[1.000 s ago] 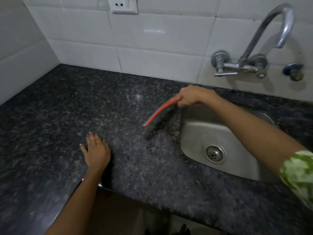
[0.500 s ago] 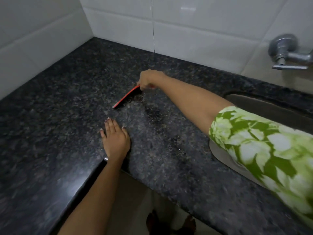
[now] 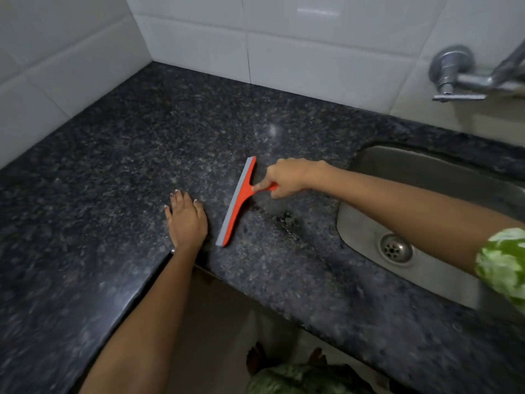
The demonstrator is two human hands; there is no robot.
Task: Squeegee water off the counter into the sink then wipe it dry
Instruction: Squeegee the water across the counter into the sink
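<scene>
A red squeegee (image 3: 238, 201) with a grey rubber blade stands on the dark speckled granite counter (image 3: 119, 155), its blade running from far to near. My right hand (image 3: 289, 177) grips its short red handle, forefinger stretched along it. My left hand (image 3: 186, 220) rests flat on the counter just left of the blade, fingers straight. A wet dark patch (image 3: 284, 220) lies between the blade and the steel sink (image 3: 366, 223). The sink's drain (image 3: 395, 248) shows under my right forearm.
White tiled walls meet in the far left corner. A chrome wall tap (image 3: 454, 78) sits above the sink at top right. The counter's front edge (image 3: 227, 277) cuts inward in front of me, with floor and my feet below.
My right hand has brought the squeegee nearer and rightward, toward the sink, turning the blade's face into view. My left hand stays flat on the counter.
</scene>
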